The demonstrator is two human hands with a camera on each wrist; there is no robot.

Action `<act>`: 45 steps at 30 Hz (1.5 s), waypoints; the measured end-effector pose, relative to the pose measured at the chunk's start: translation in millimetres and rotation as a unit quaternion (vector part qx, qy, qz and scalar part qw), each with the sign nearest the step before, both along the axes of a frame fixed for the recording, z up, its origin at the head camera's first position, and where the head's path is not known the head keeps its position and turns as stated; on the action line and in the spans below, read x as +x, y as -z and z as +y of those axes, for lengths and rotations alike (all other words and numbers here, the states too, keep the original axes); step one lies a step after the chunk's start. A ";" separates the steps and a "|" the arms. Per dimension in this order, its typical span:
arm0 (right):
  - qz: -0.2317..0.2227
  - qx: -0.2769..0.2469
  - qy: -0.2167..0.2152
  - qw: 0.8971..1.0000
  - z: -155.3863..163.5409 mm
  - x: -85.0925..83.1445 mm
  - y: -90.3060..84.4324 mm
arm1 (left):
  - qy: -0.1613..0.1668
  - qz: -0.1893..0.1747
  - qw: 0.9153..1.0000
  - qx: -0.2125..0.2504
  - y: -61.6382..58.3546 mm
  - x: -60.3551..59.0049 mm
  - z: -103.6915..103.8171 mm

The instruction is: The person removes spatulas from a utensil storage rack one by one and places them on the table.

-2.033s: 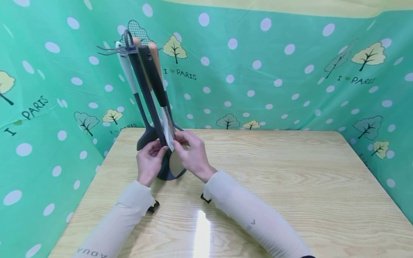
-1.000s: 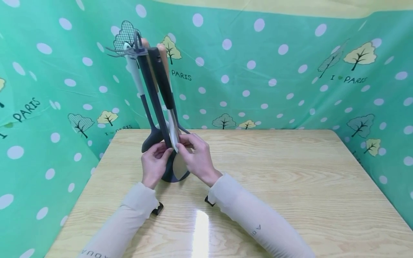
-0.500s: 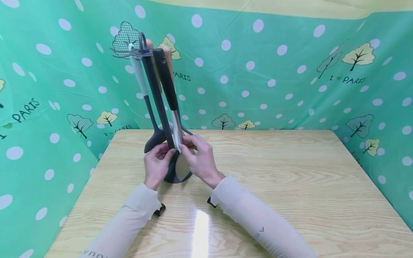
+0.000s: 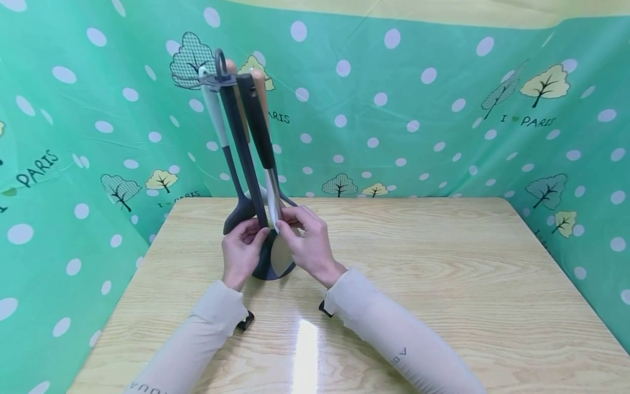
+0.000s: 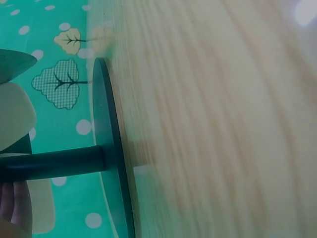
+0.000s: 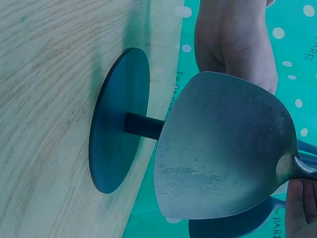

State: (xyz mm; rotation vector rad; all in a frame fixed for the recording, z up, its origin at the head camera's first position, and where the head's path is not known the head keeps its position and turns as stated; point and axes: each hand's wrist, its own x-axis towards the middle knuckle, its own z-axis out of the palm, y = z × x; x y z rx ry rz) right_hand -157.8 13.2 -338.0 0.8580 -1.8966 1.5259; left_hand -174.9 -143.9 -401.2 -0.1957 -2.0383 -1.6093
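Your right hand point(image 4: 308, 242) pinches the metal spatula point(image 6: 223, 148) at its neck; your left hand point(image 4: 241, 249) curls round the rack's pole point(image 4: 244, 148), just beside your right fingertips.

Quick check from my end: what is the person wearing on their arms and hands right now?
Both hands, left hand and right hand, are bare: no gloves or rings visible. Each arm wears a snug pale beige sleeve down to the wrist, with small dark printed lettering along the forearm. A small black clip-like piece shows under each wrist.
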 end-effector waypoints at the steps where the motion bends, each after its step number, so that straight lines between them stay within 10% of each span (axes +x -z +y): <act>1: 0.000 0.000 0.000 1.000 -0.1 0.0 0.1 | 0.000 0.002 1.000 -0.003 0.1 -0.1 0.1; 33: 0.012 -0.021 0.012 1.000 -1.8 1.6 -5.8 | 0.006 -0.002 1.000 -0.009 -1.2 0.7 -0.7; 45: 0.011 -0.023 0.023 0.999 7.9 -13.4 21.4 | 0.014 -0.008 1.000 0.012 -0.3 0.7 -1.8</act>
